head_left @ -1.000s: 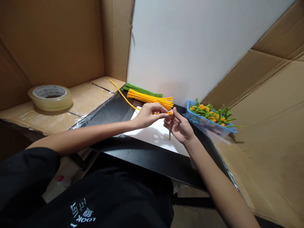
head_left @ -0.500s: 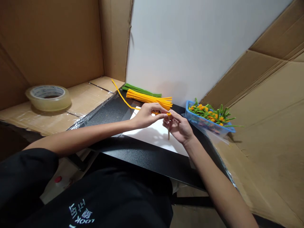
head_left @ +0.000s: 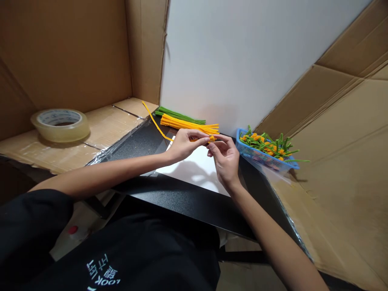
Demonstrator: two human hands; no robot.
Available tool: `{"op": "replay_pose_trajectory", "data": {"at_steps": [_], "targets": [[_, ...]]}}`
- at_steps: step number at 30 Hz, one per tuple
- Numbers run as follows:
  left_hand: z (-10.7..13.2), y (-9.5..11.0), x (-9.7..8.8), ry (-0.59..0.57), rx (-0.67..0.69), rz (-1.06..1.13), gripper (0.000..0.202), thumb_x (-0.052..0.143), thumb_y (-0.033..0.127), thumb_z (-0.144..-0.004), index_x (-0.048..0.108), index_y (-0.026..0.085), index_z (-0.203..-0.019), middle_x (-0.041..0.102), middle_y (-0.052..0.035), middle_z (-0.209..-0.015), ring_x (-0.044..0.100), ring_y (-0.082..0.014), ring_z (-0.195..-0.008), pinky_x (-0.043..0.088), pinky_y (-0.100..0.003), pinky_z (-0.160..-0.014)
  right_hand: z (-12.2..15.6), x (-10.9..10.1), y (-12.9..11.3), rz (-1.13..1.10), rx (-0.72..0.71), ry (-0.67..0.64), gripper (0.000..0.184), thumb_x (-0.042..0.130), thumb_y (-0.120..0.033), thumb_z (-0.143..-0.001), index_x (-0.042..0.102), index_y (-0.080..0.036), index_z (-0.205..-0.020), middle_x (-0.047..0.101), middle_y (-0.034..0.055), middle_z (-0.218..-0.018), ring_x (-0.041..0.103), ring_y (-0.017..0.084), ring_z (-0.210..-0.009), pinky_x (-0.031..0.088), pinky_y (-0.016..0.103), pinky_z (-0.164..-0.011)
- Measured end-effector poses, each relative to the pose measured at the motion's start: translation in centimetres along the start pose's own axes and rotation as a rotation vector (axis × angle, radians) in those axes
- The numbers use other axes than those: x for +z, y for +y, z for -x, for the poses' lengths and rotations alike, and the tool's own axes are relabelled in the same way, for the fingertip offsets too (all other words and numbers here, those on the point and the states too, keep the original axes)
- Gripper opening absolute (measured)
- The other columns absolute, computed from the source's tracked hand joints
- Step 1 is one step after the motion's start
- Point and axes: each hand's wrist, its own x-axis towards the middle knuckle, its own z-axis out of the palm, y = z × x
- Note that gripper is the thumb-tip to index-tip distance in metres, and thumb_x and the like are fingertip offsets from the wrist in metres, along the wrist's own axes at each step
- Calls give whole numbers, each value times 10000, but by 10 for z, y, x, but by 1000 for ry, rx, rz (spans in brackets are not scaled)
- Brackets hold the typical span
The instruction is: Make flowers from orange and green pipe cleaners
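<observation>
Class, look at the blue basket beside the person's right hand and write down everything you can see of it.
The blue plastic basket is a shallow, open-topped container with latticed mesh sides and a solid, brighter rim. It stands at the far right of the black table, close to the white wall. It is heaped with green and orange chenille pieces, and a long green stem sticks out past its right corner. The right hand is near it but does not touch it.
</observation>
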Motion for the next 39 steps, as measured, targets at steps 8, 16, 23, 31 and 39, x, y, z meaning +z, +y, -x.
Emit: {"op": "replay_pose_trajectory", "data": {"at_steps": [8, 16, 23, 31, 39], "targets": [[2, 0, 3, 19, -12, 17, 336, 824, 433, -777, 792, 130, -918, 791, -115, -928, 744, -195, -865, 614, -319, -805, 5, 4, -3, 12, 5, 77, 199, 781, -311, -818, 761, -288, -1014, 708, -12, -792, 590, 132, -638, 495, 304, -647], [0, 1, 1, -23, -40, -12, 301, 808, 406, -797, 781, 116, -874, 786, -105, -861, 746, -178, -815, 608, -293, -791, 3, 5, -6, -171, 114, 51, 179, 816, -330, -769, 773, -271, -932, 702, -5, -792, 573, 111, -627, 461, 264, -577], [-2, 5, 0, -21, 6, -80, 363, 800, 479, -791, 783, 120, -842, 788, -111, -849, 742, -193, -800, 615, -317, -783, 2, 9, -13, -201, 171, 21, 233, 831, -399, -733, 775, -258, -909, 637, -3, -752, 464, 97, -583, 383, 258, -498], [-5, 7, 0, -34, 1, -33, 374, 842, 482, -736, 774, 119, -797, 783, -108, -823, 747, -199, -796, 625, -331, -790, 0, 6, -18, -334, 356, -116, 201, 823, -394, -764, 729, -264, -886, 568, -48, -702, 323, 48, -473, 360, 229, -463], [-1, 3, 1, -1, -24, -76, 386, 818, 499, -756, 768, 118, -790, 774, -103, -802, 720, -171, -739, 588, -291, -712, 1, 5, -16, -269, 318, -97, 307, 818, -446, -752, 683, -249, -945, 629, -25, -744, 526, 98, -605, 419, 238, -541]]}}
